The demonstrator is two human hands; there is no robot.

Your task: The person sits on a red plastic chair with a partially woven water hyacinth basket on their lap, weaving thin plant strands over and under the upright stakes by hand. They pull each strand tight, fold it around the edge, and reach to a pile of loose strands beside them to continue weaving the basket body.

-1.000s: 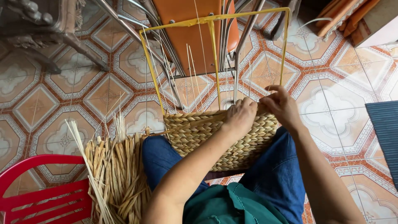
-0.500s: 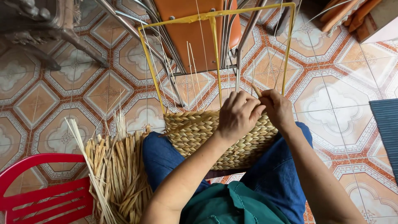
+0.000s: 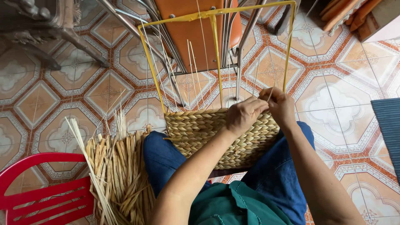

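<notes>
The woven basket [image 3: 216,135] rests on the person's lap, between the knees, under a yellow frame [image 3: 216,54]. The left hand [image 3: 246,114] and right hand [image 3: 281,106] meet at its upper rim, fingers pinched on a thin upright strand [image 3: 271,93]. A bundle of dried fibre [image 3: 118,175] lies on the floor beside the left leg.

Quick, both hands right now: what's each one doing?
Left hand: closed, pinching at the woven basket rim.
Right hand: closed on a thin upright strand.

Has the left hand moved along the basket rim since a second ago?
Yes. The left hand has slid right along the basket rim, closing up against the right hand, nearer the yellow frame's right upright.
</notes>
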